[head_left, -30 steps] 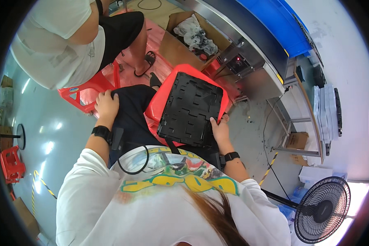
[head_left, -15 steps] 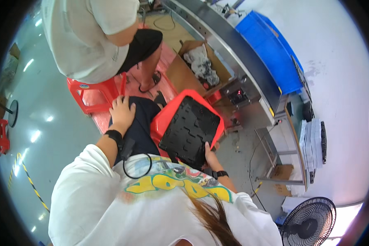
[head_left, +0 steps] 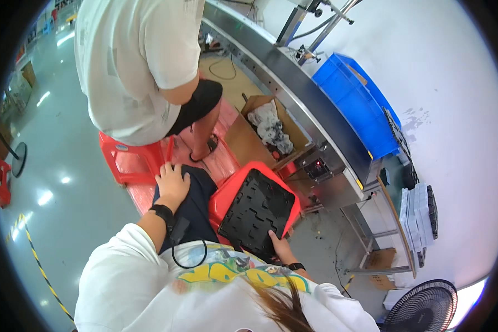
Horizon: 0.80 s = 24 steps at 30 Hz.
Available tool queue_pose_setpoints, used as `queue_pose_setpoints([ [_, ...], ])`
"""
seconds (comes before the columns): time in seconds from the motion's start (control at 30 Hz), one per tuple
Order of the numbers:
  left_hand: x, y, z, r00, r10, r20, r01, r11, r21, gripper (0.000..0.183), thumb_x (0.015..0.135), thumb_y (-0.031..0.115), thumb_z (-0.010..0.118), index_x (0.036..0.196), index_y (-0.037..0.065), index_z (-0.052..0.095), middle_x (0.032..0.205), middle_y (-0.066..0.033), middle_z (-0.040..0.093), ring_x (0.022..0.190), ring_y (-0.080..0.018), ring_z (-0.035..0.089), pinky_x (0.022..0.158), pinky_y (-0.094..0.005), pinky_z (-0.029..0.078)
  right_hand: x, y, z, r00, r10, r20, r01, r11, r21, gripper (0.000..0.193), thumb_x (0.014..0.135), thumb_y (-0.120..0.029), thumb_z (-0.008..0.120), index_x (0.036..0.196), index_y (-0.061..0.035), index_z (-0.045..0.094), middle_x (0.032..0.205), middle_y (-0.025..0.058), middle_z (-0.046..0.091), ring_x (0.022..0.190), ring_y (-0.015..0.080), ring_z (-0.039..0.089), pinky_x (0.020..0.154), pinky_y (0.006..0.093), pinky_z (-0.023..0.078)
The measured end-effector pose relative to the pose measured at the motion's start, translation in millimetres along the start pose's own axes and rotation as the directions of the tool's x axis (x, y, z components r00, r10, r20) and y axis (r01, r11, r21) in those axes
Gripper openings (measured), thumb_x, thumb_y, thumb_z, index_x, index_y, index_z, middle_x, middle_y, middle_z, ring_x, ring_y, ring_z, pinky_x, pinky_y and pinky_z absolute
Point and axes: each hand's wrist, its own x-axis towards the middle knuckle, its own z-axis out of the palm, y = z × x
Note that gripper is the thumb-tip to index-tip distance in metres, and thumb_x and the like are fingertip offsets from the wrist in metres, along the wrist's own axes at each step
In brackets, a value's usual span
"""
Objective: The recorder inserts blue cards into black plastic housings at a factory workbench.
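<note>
On my dark-trousered thigh my left hand lies flat, its fingers stretched out and nothing in them. A black moulded plastic tray, with shallow shaped recesses, rests on a red plastic stool in front of me. My right hand grips the tray's near right edge. Its thumb shows on the top face, while the other fingers are mostly hidden.
A person in a white shirt sits on another red stool ahead left. A steel conveyor bench carries a blue crate. Under it stands a cardboard box with plastic bags. A black fan stands lower right.
The view has tilted up, so the stool, tray and bench sit lower in the picture. My left hand stays on the thigh and my right hand stays on the tray's edge.
</note>
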Motion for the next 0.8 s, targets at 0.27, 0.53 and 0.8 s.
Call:
queue_pose_setpoints([
  [0.27, 14, 2, 1, 0.998, -0.055, -0.032, 0.059, 0.99, 0.128, 0.036, 0.081, 0.031, 0.054, 0.104, 0.004, 0.058, 0.109, -0.0146, 0.053, 0.108, -0.0322, 0.048, 0.086, -0.0534, 0.038, -23, -51, 9, 0.612, -0.786, -0.089, 0.445, 0.435, -0.783, 0.087, 0.076, -0.056, 0.061, 0.131, 0.0057, 0.034, 0.134, 0.0285, 0.035, 0.123, 0.0446, 0.034, 0.101, 0.05, 0.03],
  [0.53, 11, -2, 13, 0.997, -0.074, -0.009, 0.074, 0.984, 0.162, 0.037, 0.081, 0.032, 0.053, 0.107, 0.005, 0.057, 0.112, -0.0137, 0.053, 0.109, -0.0316, 0.048, 0.086, -0.0523, 0.038, -7, -59, 32, 0.728, -0.673, 0.127, 0.426, 0.3, -0.853, 0.097, 0.076, -0.059, 0.058, 0.136, 0.0083, 0.023, 0.141, 0.0285, 0.026, 0.129, 0.0461, 0.026, 0.101, 0.0536, 0.029],
  [0.8, 17, -4, 14, 0.994, -0.103, 0.027, 0.091, 0.954, 0.285, 0.037, 0.082, 0.033, 0.05, 0.107, 0.006, 0.057, 0.111, -0.0141, 0.055, 0.107, -0.032, 0.05, 0.085, -0.0514, 0.039, -15, -81, 28, 0.831, -0.523, 0.188, 0.428, 0.387, -0.817, 0.104, 0.069, -0.052, 0.07, 0.135, 0.0114, 0.022, 0.14, 0.032, 0.024, 0.13, 0.0498, 0.022, 0.098, 0.0533, 0.035],
])
